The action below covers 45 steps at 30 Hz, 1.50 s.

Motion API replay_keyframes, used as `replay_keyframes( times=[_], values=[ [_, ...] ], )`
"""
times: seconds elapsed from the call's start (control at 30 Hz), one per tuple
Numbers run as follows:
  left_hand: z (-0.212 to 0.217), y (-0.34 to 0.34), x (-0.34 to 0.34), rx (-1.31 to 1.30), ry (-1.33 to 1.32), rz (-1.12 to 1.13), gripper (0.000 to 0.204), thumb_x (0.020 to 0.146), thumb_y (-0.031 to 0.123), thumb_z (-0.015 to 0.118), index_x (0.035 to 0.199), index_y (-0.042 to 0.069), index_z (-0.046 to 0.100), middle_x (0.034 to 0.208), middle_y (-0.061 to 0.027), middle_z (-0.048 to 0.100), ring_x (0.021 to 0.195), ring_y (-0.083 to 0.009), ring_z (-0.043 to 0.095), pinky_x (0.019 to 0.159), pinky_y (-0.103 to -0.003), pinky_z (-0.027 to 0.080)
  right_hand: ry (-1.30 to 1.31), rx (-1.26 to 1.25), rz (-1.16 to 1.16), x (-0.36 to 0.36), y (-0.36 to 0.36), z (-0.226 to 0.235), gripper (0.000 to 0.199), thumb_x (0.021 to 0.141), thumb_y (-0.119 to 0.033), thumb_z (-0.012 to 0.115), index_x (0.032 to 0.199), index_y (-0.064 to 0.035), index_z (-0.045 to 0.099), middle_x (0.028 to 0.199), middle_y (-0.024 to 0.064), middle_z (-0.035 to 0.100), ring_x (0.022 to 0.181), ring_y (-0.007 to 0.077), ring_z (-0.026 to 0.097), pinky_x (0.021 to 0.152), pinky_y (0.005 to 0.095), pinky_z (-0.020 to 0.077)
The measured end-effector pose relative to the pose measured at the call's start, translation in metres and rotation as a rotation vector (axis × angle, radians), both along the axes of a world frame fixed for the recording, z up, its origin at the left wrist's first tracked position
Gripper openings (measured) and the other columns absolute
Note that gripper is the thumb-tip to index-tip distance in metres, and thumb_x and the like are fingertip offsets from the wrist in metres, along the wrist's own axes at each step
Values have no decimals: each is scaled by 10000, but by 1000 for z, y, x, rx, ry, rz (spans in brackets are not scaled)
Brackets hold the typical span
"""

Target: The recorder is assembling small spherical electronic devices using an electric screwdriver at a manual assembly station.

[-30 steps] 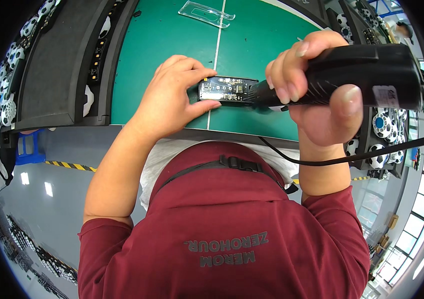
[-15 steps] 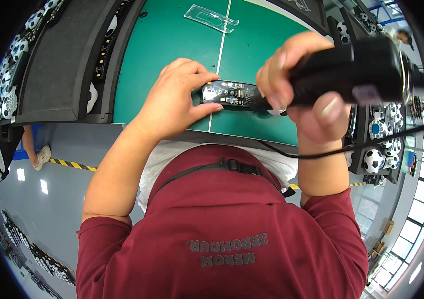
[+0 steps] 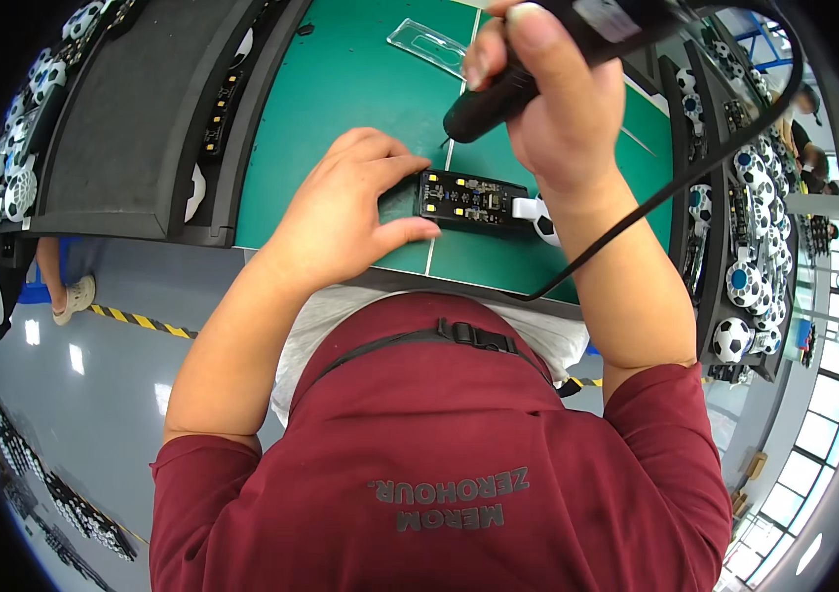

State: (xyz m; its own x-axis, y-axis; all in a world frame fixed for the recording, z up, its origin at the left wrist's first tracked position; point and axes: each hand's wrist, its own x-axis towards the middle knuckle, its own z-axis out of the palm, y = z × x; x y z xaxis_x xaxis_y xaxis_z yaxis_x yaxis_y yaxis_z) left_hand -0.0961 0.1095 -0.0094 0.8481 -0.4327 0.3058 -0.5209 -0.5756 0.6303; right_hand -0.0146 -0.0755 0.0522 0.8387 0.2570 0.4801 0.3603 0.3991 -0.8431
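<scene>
A black rectangular circuit-board unit (image 3: 471, 202) with small yellow LEDs lies on the green mat. A white tab and a football-patterned piece (image 3: 544, 223) are at its right end, the latter partly hidden by my right forearm. The thumb and index finger of my left hand (image 3: 365, 202) pinch the unit's left end from its near and far edges. In my right hand (image 3: 563, 94) is a black corded electric screwdriver (image 3: 489, 107), held above the mat beyond the unit. Its thin bit points down and left, apart from the unit.
A clear plastic cover (image 3: 424, 44) lies at the far side of the mat. Dark grey foam trays (image 3: 133, 109) stand at left, one holding LED boards. Racks with football-patterned pieces (image 3: 732, 338) stand at right. The screwdriver's cable (image 3: 656, 187) crosses over my right forearm.
My right hand has lifted the screwdriver off the unit's right end and swung it away and to the left. The left hand stays at the unit's left end. The view has shifted slightly.
</scene>
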Motion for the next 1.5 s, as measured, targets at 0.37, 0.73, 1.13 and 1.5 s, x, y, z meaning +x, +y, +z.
replay_keyframes(
  times=[0.37, 0.73, 1.13, 1.5],
  values=[
    [-8, 2, 2, -191, 32, 86, 370, 821, 169, 790, 1147, 13, 712, 1070, -88, 678, 1035, -262, 590, 937, -358, 478, -58, 233, 81, -22, -2, 14, 366, 928, -270, 707, 1125, 6, 571, 706, 100, 583, 619, 186, 552, 618, 279, 466],
    [-14, 9, 3, -351, -42, 45, 172, 795, 61, 791, 963, 45, 754, 938, -44, 690, 931, -218, 593, 847, -329, 484, -68, 267, 94, -70, 4, 32, 390, 925, -319, 683, 1130, -6, 573, 711, 88, 579, 614, 180, 543, 628, 286, 460],
    [-14, 11, 3, -419, -62, -21, 77, 780, 17, 782, 842, 44, 745, 837, -21, 684, 846, -200, 588, 780, -318, 485, -90, 106, 88, -74, 0, 35, 431, 949, -410, 620, 1142, -27, 581, 721, 65, 575, 626, 173, 538, 646, 302, 447],
    [-11, 10, 2, -329, -52, -42, 82, 779, 37, 789, 850, 49, 749, 842, -15, 685, 885, -203, 592, 814, -322, 485, -108, -44, 65, -71, 2, 35, 484, 970, -494, 562, 1154, -46, 588, 730, 44, 571, 637, 166, 535, 663, 317, 434]
  ],
)
